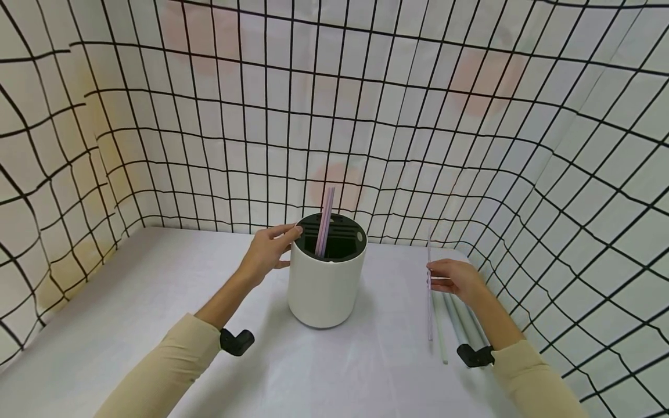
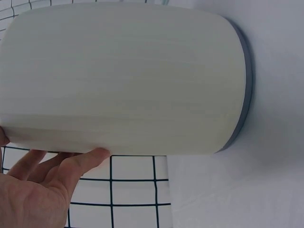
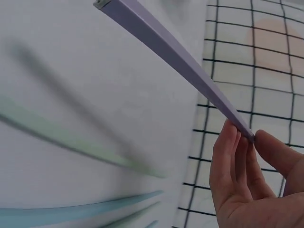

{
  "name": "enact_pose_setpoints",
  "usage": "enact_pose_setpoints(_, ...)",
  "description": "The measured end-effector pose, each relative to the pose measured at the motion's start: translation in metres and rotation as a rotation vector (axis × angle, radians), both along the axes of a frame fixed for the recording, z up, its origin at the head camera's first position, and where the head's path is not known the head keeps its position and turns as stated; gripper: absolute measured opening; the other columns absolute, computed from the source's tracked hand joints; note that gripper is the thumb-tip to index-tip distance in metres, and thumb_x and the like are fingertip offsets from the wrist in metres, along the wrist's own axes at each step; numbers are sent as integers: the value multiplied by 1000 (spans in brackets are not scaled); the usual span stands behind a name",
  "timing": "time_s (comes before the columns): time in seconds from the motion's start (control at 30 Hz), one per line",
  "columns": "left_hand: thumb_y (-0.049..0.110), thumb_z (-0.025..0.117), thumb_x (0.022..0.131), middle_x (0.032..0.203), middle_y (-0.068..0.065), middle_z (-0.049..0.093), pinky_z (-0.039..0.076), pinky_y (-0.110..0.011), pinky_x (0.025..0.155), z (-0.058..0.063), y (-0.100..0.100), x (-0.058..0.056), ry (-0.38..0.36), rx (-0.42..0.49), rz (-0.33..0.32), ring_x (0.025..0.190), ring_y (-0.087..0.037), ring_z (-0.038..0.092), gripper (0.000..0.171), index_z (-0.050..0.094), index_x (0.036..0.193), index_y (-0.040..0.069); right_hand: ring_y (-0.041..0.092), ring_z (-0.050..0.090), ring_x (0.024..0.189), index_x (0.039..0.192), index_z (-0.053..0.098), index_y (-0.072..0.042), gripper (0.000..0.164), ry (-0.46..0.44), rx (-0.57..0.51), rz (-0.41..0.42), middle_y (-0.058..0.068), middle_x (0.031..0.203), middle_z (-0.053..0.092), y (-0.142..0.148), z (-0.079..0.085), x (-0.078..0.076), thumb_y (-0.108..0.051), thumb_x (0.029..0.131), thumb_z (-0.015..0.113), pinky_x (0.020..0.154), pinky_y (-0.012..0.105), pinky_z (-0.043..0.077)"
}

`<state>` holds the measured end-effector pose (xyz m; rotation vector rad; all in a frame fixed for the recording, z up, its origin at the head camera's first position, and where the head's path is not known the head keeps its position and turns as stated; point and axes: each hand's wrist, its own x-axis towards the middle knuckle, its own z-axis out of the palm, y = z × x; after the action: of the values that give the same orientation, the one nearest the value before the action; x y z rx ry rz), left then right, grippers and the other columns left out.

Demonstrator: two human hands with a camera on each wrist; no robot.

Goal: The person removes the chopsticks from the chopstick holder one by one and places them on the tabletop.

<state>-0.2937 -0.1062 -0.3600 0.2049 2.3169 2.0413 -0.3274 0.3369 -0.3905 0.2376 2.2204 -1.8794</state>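
A white round holder (image 1: 326, 293) with a black slotted top (image 1: 340, 247) stands on the table. Several thin pink and lilac strips (image 1: 325, 223) rise from its opening. My left hand (image 1: 269, 249) grips the holder's left edge, thumb at the rim and fingers against the side wall. The left wrist view shows these fingers (image 2: 88, 161) touching the wall. Off to the right, my right hand (image 1: 457, 278) pinches a lilac strip (image 3: 175, 57) between thumb and fingertips. In the right wrist view, the strip hangs over the table and casts a shadow on it.
Beneath and beside my right hand lie a pale green strip (image 1: 440, 334) and several bluish and greenish strips (image 1: 456, 319) on the white table (image 1: 387, 360). A black wire grid (image 1: 261, 104) encloses the table at the back and both sides.
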Motion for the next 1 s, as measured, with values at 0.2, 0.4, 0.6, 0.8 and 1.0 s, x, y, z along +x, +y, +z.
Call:
enact_pose_setpoints(0.2, 49, 62, 99, 150, -9, 55, 57, -50, 96, -1, 0, -1, 0, -5, 5, 140, -34, 50, 61, 54, 148, 13, 14, 73, 81, 119, 61, 4, 28, -64, 27, -1, 0, 91, 70, 11, -34, 3, -13, 98, 68, 75, 30, 64)
enact_pose_setpoints(0.4, 49, 62, 99, 151, -10, 54, 57, -51, 96, -1, 0, 0, 6, -4, 4, 141, -35, 50, 62, 52, 149, 12, 14, 73, 78, 111, 68, 3, 23, -96, 74, -2, 3, 91, 72, 17, -54, 5, -13, 96, 69, 74, 31, 65)
enact_pose_setpoints(0.6, 48, 62, 100, 150, -9, 54, 57, -51, 96, -1, 0, 0, 4, 8, 3, 141, -35, 50, 61, 53, 148, 13, 14, 70, 76, 117, 66, 8, 31, -84, 176, -8, 3, 89, 72, 17, -65, 5, -14, 96, 70, 71, 30, 64)
enact_pose_setpoints(0.8, 48, 62, 100, 151, -10, 54, 57, -52, 96, -2, -1, -1, 3, 13, -2, 141, -35, 50, 61, 52, 149, 12, 12, 70, 73, 120, 65, 10, 36, -41, 262, 23, 1, 87, 72, 19, -69, 6, -15, 96, 70, 67, 27, 63)
enact_pose_setpoints(1.0, 48, 62, 100, 151, -10, 54, 56, -52, 97, -1, -1, -1, 3, 12, -3, 141, -35, 49, 62, 52, 149, 11, 12, 69, 70, 117, 66, 10, 33, -28, 249, 23, 1, 84, 72, 19, -70, 5, -14, 95, 72, 65, 27, 63)
